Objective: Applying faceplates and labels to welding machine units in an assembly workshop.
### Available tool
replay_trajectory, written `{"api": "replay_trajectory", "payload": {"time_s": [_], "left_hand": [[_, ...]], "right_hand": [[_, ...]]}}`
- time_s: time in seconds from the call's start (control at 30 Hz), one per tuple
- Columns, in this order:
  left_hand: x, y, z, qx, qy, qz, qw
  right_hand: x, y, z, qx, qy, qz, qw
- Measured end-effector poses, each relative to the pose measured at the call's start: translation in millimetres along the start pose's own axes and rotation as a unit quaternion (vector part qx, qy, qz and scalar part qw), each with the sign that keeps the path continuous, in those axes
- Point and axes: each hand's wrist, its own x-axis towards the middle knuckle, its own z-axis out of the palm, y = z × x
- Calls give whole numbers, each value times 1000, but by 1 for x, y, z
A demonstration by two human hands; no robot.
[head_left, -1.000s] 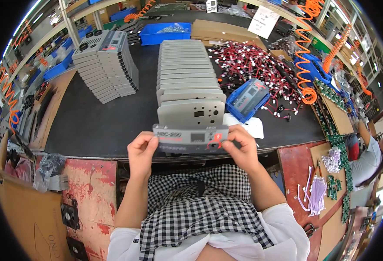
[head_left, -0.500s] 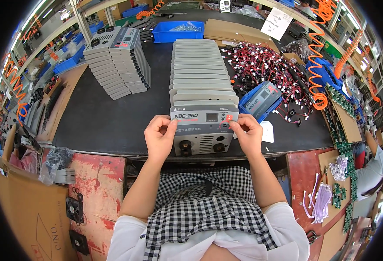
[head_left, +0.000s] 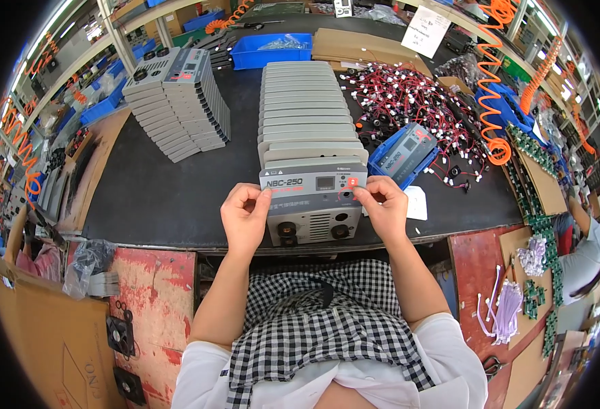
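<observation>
At the near edge of the black bench, a grey front panel [head_left: 313, 232] with vent slots and round knobs or sockets leans at the front of a row of grey panels [head_left: 304, 102]. A dark grey printed label [head_left: 310, 183] with a small display window lies across its upper part. My left hand [head_left: 245, 217] is closed in a pinch at the label's left edge. On the opposite edge, the thumb and fingers of my right hand [head_left: 386, 208] pinch it too. Whether the label is stuck down cannot be seen. Similar labels [head_left: 405, 148] fill a blue tray [head_left: 409, 180] to the right.
Stacked panels with labels [head_left: 177, 102] stand at the left. Behind the row is a blue bin [head_left: 272, 60] of small parts. Red-and-black wires with white connectors [head_left: 409, 95] are heaped at the right, below a coiled orange hose [head_left: 496, 129]. A co-worker's sleeve [head_left: 583, 255] shows far right.
The whole view has shifted slightly. Both hands keep their pinch on the label's edges, and the label sits in nearly the same place on the panel.
</observation>
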Motion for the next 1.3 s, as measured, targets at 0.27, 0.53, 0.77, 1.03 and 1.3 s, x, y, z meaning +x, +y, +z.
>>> {"api": "replay_trajectory", "payload": {"time_s": [0.27, 0.53, 0.77, 1.03, 1.3], "left_hand": [[1, -6, 0, 3, 4, 27, 1000], [4, -3, 3, 55, 1, 40, 998], [2, 0, 4, 212, 42, 192, 957], [-50, -18, -34, -28, -8, -53, 998], [-35, -12, -73, -8, 100, 55, 993]], "right_hand": [[3, 1, 1, -25, -2, 10, 1000], [5, 0, 1, -43, -5, 24, 999], [3, 5, 7, -108, 39, -179, 977], [-32, -26, -7, -110, 30, -328, 938], [-12, -33, 6, -78, -55, -324, 941]]}}
